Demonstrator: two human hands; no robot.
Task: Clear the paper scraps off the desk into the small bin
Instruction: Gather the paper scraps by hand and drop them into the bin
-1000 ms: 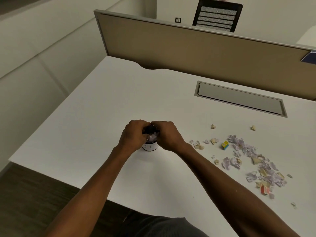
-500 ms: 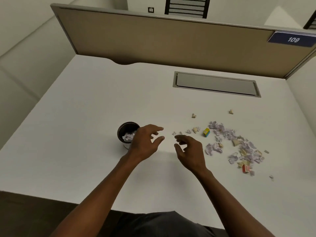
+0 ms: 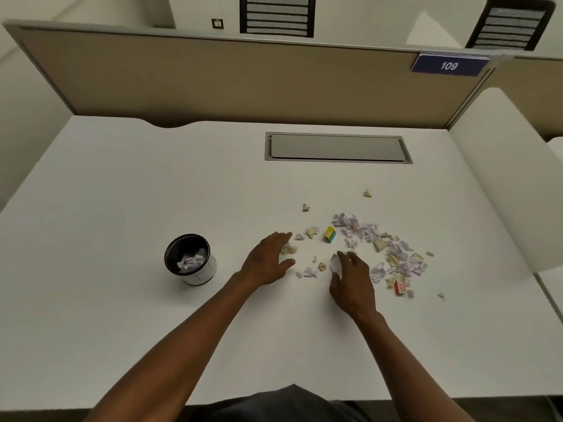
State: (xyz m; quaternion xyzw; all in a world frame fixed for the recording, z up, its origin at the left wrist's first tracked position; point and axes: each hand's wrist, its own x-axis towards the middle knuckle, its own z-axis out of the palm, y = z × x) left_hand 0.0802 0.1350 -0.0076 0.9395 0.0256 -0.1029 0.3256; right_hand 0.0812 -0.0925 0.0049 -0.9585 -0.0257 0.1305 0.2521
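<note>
Partly, right hand hides a lilac scrap.

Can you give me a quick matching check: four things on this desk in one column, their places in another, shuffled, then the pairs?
Things:
1. small bin
2. yellow box
3. red piece
4. left hand

Places:
A. near edge of the scrap pile, on the right
B. left of both hands, scraps already inside
C. between the bin and the right hand, fingers spread by a tan scrap
D. beyond the hands, at the pile's left end

Pairs: 1-B, 2-D, 3-A, 4-C
</note>
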